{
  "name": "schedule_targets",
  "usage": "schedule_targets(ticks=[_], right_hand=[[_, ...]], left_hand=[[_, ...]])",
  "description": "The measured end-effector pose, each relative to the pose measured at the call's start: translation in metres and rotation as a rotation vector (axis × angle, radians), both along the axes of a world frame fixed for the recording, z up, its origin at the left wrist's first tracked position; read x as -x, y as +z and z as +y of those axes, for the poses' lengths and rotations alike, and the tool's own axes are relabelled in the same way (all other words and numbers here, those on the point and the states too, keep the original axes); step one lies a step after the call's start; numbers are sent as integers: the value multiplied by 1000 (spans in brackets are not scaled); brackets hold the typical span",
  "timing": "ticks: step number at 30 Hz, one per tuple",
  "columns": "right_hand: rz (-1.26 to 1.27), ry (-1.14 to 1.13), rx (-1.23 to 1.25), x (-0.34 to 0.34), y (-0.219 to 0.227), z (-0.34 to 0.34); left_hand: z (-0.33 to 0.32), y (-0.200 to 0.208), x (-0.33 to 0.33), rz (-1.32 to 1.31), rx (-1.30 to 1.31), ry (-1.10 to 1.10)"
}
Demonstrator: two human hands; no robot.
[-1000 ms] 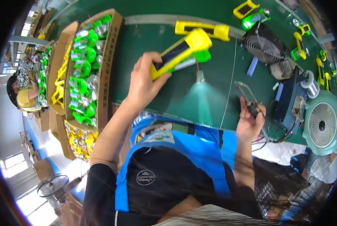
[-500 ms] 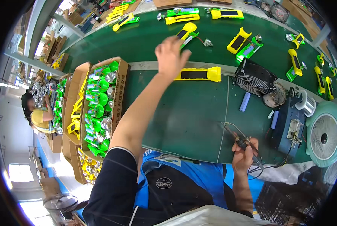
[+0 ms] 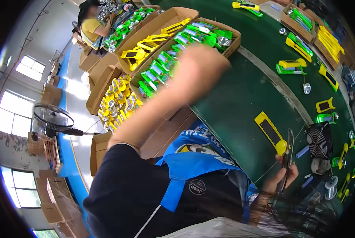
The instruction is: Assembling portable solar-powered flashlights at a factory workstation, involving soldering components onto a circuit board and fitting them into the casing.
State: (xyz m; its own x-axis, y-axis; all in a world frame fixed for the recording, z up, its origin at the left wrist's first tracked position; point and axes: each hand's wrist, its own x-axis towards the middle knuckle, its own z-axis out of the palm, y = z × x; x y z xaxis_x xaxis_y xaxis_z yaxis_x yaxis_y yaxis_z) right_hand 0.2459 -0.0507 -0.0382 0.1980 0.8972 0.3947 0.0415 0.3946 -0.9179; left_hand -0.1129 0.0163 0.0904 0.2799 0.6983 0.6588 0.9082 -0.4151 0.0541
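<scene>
My left hand [image 3: 205, 67] is smeared by motion above a cardboard box [image 3: 235, 44] of green flashlight housings [image 3: 157, 70]; its fingers cannot be made out. Low at the right, my right hand [image 3: 279, 178] is closed around a soldering iron [image 3: 286, 168] with its tip pointing up and away. Just left of the iron's tip, a yellow flashlight shell [image 3: 269, 130] with a dark panel lies on the green work surface [image 3: 233, 119]. A blue cylindrical cell [image 3: 302, 151] rests to the right of the iron.
Beside the green housings stands a box of yellow shells [image 3: 147, 44], with yellow reflector parts [image 3: 116, 99] nearer. Yellow and green flashlight pieces [image 3: 292, 63] lie along the green belt. A black fan [image 3: 319, 139] and solder spool [image 3: 331, 186] sit at right. Another person [image 3: 92, 27] works at far left.
The view has swung left. My left hand has moved from the flashlight parts on the belt to above the box of green housings. My right hand still holds the soldering iron.
</scene>
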Motion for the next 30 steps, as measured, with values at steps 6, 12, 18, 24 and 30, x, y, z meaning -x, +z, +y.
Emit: schedule_targets(ticks=[6,12,18,24,30], right_hand=[[-79,146,76,19,-17,47],[-131,2,141,41,-7,66],[-104,21,94,42,-6,83],[-111,-74,-7,18,-2,66],[-128,-226,-108,-27,6,17]], left_hand=[[49,-15,194,224,183,117],[80,-44,209,318,401,49],[59,-22,215,557,83,136],[38,45,205,653,-129,148],[39,54,100,351,-64,-78]])
